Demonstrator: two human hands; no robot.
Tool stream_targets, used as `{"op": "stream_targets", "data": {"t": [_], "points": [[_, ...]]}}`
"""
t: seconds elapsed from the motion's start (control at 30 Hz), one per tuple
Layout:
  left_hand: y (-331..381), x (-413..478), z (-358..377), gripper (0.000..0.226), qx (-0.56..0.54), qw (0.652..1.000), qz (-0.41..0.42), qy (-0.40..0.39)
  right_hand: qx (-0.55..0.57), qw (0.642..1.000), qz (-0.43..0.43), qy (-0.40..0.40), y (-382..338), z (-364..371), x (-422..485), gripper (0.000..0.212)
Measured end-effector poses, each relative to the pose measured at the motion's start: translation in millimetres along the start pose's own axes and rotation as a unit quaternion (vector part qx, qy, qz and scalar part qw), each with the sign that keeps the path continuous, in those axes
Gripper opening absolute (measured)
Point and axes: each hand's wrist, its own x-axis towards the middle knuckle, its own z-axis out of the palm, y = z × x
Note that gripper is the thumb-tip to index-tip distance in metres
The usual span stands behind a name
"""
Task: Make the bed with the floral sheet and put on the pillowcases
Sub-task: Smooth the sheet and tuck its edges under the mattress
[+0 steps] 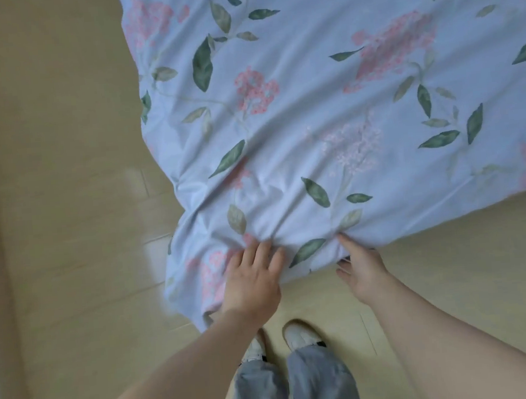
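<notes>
Fingers [261, 253] of the left hand [249, 285] lie straight and spread, pressing the floral sheet [310, 101], which fills the view from ten to three o'clock and droops toward the floor [65, 183] near seven. At five o'clock the right hand [363, 270] pinches the hem, thumb above and fingers beneath. A hard tug there would probably pull the far side askew or set creases into the bunched corner.

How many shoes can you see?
2. The left shoe peeks out beside the left forearm; the right shoe is next to it. Both are white, on the floor near the floral sheet, partly under grey trouser legs.
</notes>
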Motion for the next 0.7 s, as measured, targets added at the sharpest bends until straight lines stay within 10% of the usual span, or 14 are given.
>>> {"op": "stream_targets", "data": {"t": [0.13, 0.2, 0.33, 0.5, 0.6, 0.7], "points": [[30, -22, 1, 0.024, -0.07, 0.989, -0.128, -0.011, 0.097, 0.995, -0.007, -0.009, 8, -3, 3, 0.01], [46, -22, -6, 0.012, -0.225, 0.929, -0.281, -0.09, 0.081, 0.997, -0.011, 0.006, 11, -10, 3, 0.013], [79, -4, -17, 0.022, -0.541, 0.642, -0.542, -0.029, 0.11, 0.994, -0.012, -0.026, 6, -23, 0, 0.016], [92, 15, -16, 0.073, -0.631, 0.164, -0.736, 0.179, 0.231, 0.97, -0.002, -0.08, -15, -52, -12, 0.019], [77, 12, -3, 0.03, -0.715, 0.062, -0.668, 0.197, 0.254, 0.963, 0.007, -0.086, -27, -72, -10, 0.02], [70, 1, -6, 0.021, -0.731, 0.065, -0.661, 0.156, 0.16, 0.984, 0.038, -0.076, -35, -74, -1, 0.031]]}}
